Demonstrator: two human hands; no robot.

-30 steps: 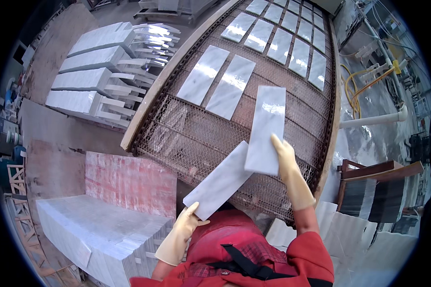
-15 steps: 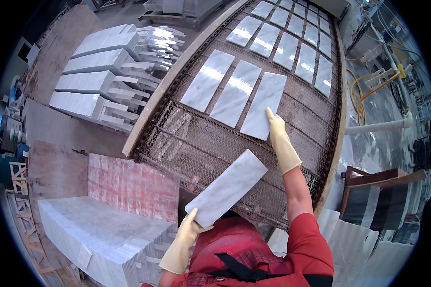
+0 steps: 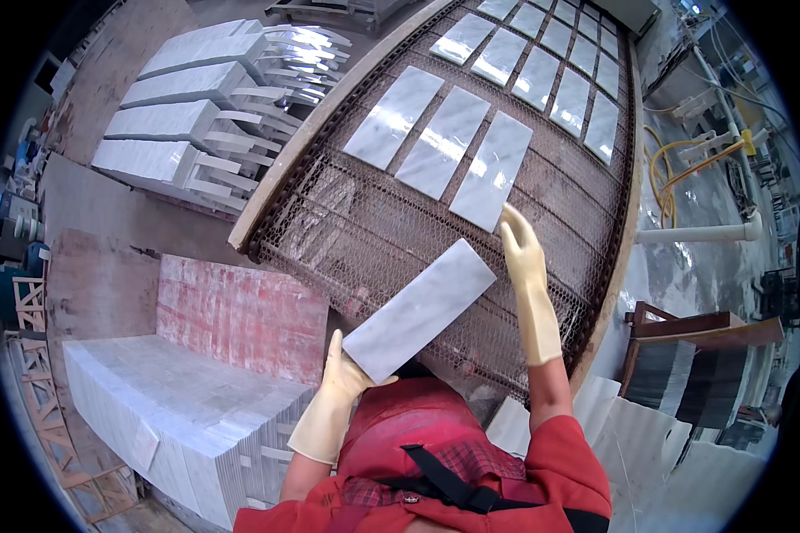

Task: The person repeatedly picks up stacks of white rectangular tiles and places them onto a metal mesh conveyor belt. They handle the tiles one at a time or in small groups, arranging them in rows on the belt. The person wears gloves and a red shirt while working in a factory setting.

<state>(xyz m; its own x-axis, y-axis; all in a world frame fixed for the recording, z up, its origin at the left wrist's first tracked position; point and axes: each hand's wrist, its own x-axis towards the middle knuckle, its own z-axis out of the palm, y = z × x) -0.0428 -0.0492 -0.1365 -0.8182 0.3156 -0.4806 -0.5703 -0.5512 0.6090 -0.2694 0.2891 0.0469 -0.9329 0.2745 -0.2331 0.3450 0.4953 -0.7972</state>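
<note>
Laying marble tiles in rows on the wire-mesh conveyor [image 3: 400, 240]; you're mid-row, between placements.

Your left hand [image 3: 342, 377], in a cream rubber glove, is closed around the near end of a white marble tile [image 3: 420, 309], thumb over the top face. The tile is held above the mesh at a slant, far end pointing up and to the right, and it is not down yet.

Your right hand [image 3: 520, 249] is gloved too, fingers stretched flat and gripping nothing. The fingertips sit at the near edge of the rightmost laid tile [image 3: 492, 170], the third of a row of three. Whether they touch it or hover just off it can't be told from here.

Further along the belt, a second batch of tiles [image 3: 551, 53] lies in neat lines.

Supply: a stack of tiles [image 3: 169, 417] stands at your lower left, beside a red-stained slab [image 3: 240, 311].

Next move, as I judge it: the held tile wants turning parallel with the laid three, then lowering flat onto bare mesh, keeping the same gap. Set it down level; a corner-first drop on mesh risks a chip.
</note>
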